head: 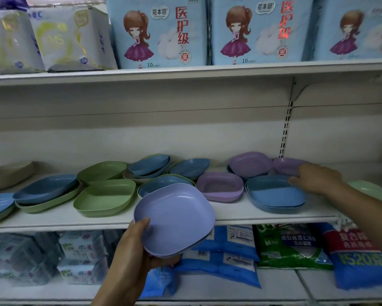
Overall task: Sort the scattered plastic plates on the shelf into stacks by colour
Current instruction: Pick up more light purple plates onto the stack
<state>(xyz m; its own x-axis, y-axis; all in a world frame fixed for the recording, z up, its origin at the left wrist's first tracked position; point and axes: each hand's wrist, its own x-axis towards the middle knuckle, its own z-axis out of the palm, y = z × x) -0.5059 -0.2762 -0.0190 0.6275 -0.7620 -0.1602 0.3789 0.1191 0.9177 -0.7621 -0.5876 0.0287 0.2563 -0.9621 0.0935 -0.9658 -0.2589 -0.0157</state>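
1. Head view: shop shelf (230,214) w/ scattered plates; packaged goods on shelves above & below.
2. Left hand (137,246) pinches a lilac plate (174,219) by its rim, thumb on top, held in front of the shelf edge.
3. Right hand (316,178), fingers loosely spread, touches the blue plate stack (274,196) at its far-right rim, beside the purple plates (249,163).

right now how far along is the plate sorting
Early on. Done: little, though a few blue plates sit stacked at right. In hand: the left hand has its grip on a small purple stack off the shelf; the right hand touches a purple plate at the back. Left: blue over green plates at left, mixed piles in the middle.
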